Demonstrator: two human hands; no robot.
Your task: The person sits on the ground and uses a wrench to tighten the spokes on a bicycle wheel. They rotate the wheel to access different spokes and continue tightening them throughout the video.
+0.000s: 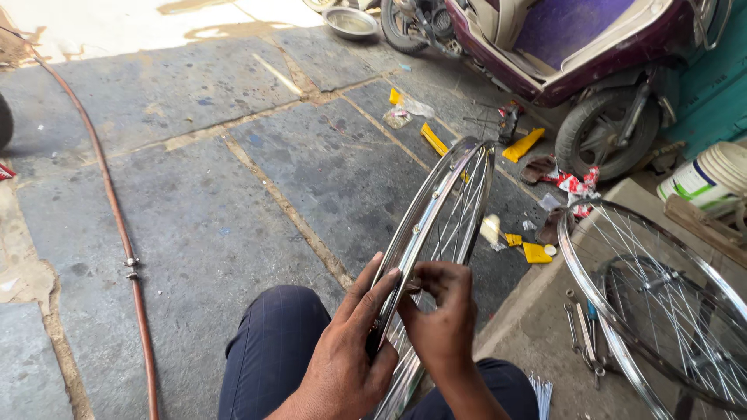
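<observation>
Head view, near to far. Left hand (342, 362) clenched on near edge of wheel rim (436, 225), upright between knees (276, 342). Right hand (443, 315) just beside, fingertips pinching at rim's inner edge; cannot tell what is pinched. Tools (583, 342) and second wheel (661, 303) near on right, on raised slab. Stone floor (233, 171) wide open on left up to hose (117, 225). Farther: yellow scraps (523, 145), scooter (591, 54), metal bowl (350, 22).

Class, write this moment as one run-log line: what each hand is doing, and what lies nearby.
left hand: grips wheel rim | right hand: fingers at rim's inner side | second wheel: lying to the right | hose: on floor, left
</observation>
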